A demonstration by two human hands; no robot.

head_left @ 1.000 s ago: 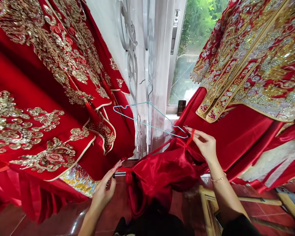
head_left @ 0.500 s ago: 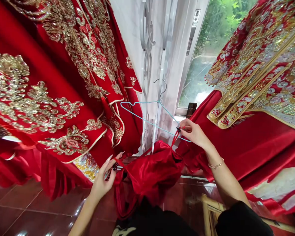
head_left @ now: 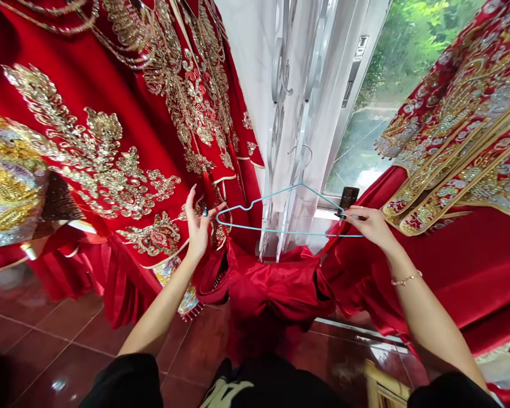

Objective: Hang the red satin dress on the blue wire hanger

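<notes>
A thin light-blue wire hanger (head_left: 276,231) with a silver hook hangs level in front of me, above a red satin garment (head_left: 276,283) with thin straps. At the hanger's right end, my right hand (head_left: 368,224) pinches a red strap (head_left: 332,245) against the wire. My left hand (head_left: 199,226) is at the hanger's left end, thumb and one finger close together by the wire and the other fingers raised. The garment's left strap runs up toward these fingertips, its top partly hidden. Below, the garment sags in folds against my body.
Red gowns with gold beadwork hang to the left (head_left: 153,187) and right (head_left: 463,170). A white scrolled metal rack (head_left: 276,136) stands behind the hanger, beside a window (head_left: 365,124). A dark phone (head_left: 350,197) leans at the sill. A bamboo frame (head_left: 385,382) stands low on the right.
The hanger has turned closer to level. My left hand has risen from the garment's left side to the hanger's left end. The garment's top edge is spread wider, and the view has shifted left.
</notes>
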